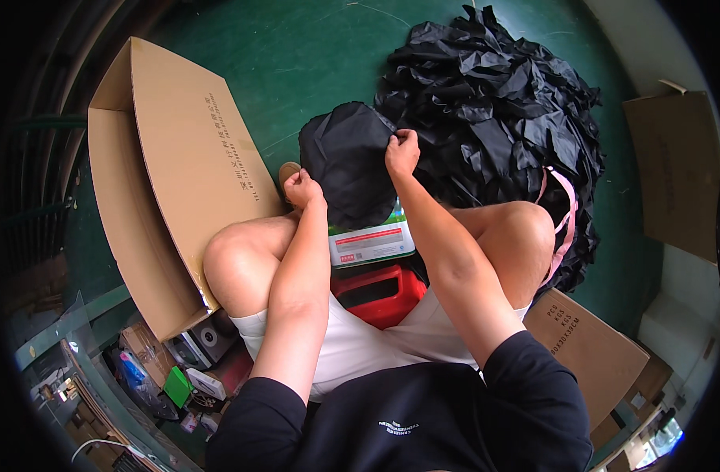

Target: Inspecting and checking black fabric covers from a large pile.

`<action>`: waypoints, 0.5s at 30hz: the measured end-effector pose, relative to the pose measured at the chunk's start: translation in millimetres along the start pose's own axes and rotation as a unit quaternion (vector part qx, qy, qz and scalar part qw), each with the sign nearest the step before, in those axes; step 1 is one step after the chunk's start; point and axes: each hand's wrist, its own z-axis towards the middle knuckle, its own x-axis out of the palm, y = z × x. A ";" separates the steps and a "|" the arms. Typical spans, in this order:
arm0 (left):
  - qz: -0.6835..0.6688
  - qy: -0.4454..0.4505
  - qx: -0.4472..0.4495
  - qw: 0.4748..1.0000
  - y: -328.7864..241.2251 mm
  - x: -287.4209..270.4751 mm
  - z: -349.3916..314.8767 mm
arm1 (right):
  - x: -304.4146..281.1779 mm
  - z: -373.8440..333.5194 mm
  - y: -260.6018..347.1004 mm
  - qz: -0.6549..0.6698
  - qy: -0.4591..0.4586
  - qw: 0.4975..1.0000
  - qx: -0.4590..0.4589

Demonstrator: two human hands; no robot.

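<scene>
One black cloth piece (348,169), edges pinched by your left fingers (300,179) and right fingers (399,141); black heap (501,118) alongside.

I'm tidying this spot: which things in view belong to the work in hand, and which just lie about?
In the work:
black cloth, held by left hand and right hand
black heap, likely similar material

Apparently lying about:
pink strap
brown carton at far right
green item, lower left

The floor (242,49) is a kinda shiny, scuffed green, the wall (651,47) on the right's pale, and there's a green metal frame (102,308) lower left.
</scene>
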 end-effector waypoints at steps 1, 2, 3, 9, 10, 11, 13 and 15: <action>-0.006 0.003 -0.011 1.000 -3.4 -0.2 -3.8 | -1.7 -2.1 -1.1 -0.002 -0.014 1.000 0.011; -0.013 0.003 -0.022 1.000 -3.2 -2.0 -4.4 | -2.3 -5.6 -2.3 -0.003 -0.015 1.000 0.011; -0.013 0.004 -0.022 1.000 -3.9 -2.8 -3.9 | -3.4 -8.6 -3.5 0.004 -0.031 0.999 0.033; -0.030 0.037 0.024 0.999 -12.3 -9.0 -14.9 | -10.4 -28.7 -5.1 -0.039 -0.046 0.998 0.030; -0.030 0.037 0.023 0.999 -10.4 -9.5 -18.0 | -12.4 -31.5 -5.4 -0.047 -0.050 0.997 0.027; -0.010 0.033 0.037 0.999 -8.6 -8.5 -18.7 | -12.8 -32.4 -5.2 -0.053 -0.052 0.997 0.021; 0.007 0.026 0.052 0.998 -5.5 -8.8 -16.9 | -13.1 -36.5 -6.7 -0.048 -0.048 0.997 0.022; 0.021 0.055 0.036 0.998 -2.2 -11.4 -19.7 | -14.6 -35.9 -14.3 -0.042 -0.053 0.997 0.032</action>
